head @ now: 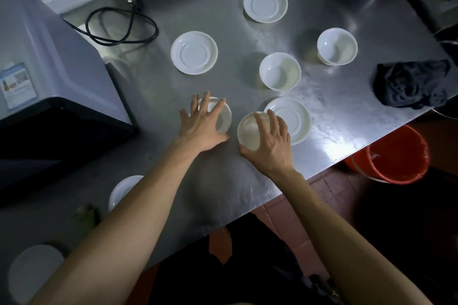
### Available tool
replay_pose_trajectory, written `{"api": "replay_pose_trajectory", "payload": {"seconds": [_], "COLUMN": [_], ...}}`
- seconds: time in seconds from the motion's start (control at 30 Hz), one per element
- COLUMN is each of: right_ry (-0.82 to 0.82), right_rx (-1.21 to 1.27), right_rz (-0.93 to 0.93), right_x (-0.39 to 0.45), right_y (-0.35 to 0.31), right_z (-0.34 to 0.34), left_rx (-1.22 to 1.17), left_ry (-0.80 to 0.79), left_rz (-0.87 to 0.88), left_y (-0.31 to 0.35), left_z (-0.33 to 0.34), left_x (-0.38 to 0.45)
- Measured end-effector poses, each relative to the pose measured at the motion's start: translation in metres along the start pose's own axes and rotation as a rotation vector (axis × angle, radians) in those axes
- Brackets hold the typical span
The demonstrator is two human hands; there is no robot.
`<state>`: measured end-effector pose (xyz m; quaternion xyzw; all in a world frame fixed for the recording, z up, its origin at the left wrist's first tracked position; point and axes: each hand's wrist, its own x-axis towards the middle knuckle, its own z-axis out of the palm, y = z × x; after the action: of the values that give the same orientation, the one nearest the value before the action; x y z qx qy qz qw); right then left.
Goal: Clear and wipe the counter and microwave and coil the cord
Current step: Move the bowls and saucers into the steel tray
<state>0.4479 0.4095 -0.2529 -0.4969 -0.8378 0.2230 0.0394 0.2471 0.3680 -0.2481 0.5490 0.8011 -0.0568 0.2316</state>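
Because the steel counter cannot be wiped while crockery is scattered over it, both hands are down on the two bowls nearest the front edge, most likely to gather them first. The left hand spreads over a white bowl, fingers splayed across the far rim and thumb at the near side; whether it has lifted the bowl I cannot tell. The right hand curls over a second bowl, thumb under the near rim and fingers over the far rim, the bowl seemingly tilted against a saucer just beside it. Two more bowls and two saucers lie farther back. A dark cloth sits bunched near the right edge, ready for wiping. The microwave stands on the left, its black cord loosely looped beside it, not yet coiled.
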Motion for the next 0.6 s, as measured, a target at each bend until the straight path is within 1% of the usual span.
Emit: {"api": "replay_pose_trajectory", "payload": {"seconds": [0.07, 0.27, 0.4, 0.6], "right_ry": [-0.005, -0.02, -0.057, -0.089], "right_rx": [-0.005, 0.008, 0.014, -0.06], "right_rz": [-0.006, -0.055, -0.088, -0.219], "right_x": [0.004, 0.012, 0.017, 0.025], "right_y": [0.002, 0.004, -0.002, -0.024], "right_z": [-0.002, -0.007, -0.006, 0.003], "left_rx": [-0.008, -0.017, -0.03, -0.071], "left_ry": [-0.003, 0.082, 0.125, 0.19], "left_rz": [-0.005, -0.035, -0.071, -0.146], "left_y": [-0.001, -0.002, -0.006, -0.025], "left_z": [0.002, 0.004, 0.003, 0.005], "left_x": [0.001, -0.008, -0.024, -0.059]}}
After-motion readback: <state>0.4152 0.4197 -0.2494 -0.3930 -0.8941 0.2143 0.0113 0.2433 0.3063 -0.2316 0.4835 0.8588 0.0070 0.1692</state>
